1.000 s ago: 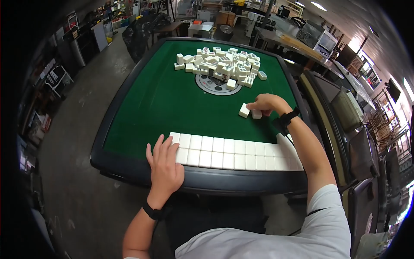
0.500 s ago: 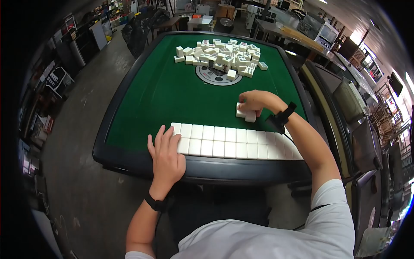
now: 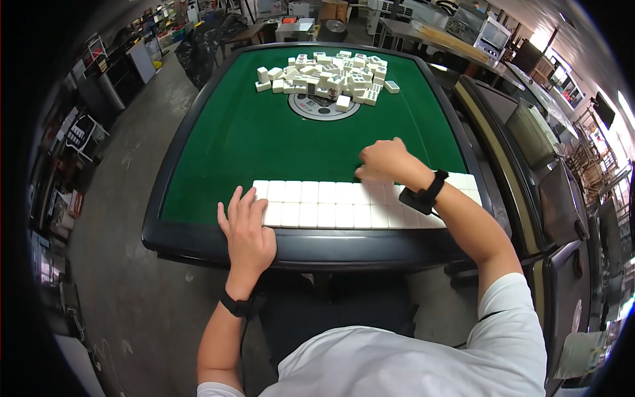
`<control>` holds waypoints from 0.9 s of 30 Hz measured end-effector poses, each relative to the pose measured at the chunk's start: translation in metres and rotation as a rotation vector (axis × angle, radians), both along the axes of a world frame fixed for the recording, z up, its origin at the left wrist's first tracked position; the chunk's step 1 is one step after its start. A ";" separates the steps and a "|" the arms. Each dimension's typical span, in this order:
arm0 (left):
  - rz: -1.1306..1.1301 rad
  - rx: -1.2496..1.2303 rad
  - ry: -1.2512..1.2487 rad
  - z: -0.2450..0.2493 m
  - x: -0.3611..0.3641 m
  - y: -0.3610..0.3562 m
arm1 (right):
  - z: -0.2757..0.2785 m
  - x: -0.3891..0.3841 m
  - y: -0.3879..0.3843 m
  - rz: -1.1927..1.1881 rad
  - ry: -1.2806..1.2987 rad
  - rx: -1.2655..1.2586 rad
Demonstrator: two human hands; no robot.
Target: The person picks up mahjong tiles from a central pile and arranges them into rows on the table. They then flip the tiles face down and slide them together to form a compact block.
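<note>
A double row of white, face-down mahjong tiles (image 3: 317, 204) runs along the near edge of the green table. At its left end rests my left hand (image 3: 247, 228), fingers spread and touching the end tiles. Over the far side of the row, right of its middle, my right hand (image 3: 387, 162) is closed, fingers curled down. Whatever its fingertips hold, if anything, is hidden behind the hand. Part of the row's right portion is covered by my right hand and wrist.
A jumbled heap of mahjong tiles (image 3: 331, 73) lies at the far side, partly over a round centre panel (image 3: 317, 109). A raised dark rim (image 3: 331, 248) borders the table (image 3: 231, 145). Dark padded seats (image 3: 552, 205) stand to the right.
My right hand has come nearer to the row; the two loose tiles under it no longer show. My left hand stays at the row's left end. The whole view has shifted slightly.
</note>
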State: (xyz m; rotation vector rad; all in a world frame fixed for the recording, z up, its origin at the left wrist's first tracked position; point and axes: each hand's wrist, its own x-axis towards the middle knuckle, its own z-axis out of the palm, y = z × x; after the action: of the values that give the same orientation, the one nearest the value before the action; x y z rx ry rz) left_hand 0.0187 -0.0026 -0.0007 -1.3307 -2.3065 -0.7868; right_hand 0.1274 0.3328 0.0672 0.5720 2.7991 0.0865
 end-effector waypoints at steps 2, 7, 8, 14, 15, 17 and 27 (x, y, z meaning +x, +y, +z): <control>0.013 -0.005 0.016 -0.001 0.000 0.000 | 0.003 0.025 0.014 -0.052 -0.006 0.051; -0.001 0.007 -0.037 -0.002 0.001 0.001 | 0.011 0.070 0.038 -0.190 0.020 -0.011; -0.005 0.004 -0.035 -0.001 0.001 0.001 | 0.011 0.067 0.038 -0.182 0.002 -0.009; -0.015 0.023 -0.055 0.003 0.000 0.001 | 0.017 0.005 0.074 -0.159 -0.044 -0.118; -0.007 0.029 -0.057 0.003 -0.001 0.001 | 0.010 -0.008 0.091 -0.138 0.127 -0.150; -0.010 0.025 -0.065 0.003 -0.002 0.002 | 0.001 -0.040 0.119 -0.147 0.353 -0.167; -0.005 0.047 -0.108 0.006 -0.004 0.002 | -0.048 -0.167 0.187 -0.193 0.869 0.044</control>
State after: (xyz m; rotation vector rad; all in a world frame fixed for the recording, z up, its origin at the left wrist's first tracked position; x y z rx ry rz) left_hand 0.0143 -0.0008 0.0055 -1.3044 -2.3519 -0.9294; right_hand -0.0392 0.5201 0.0194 1.1021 3.5401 -0.1889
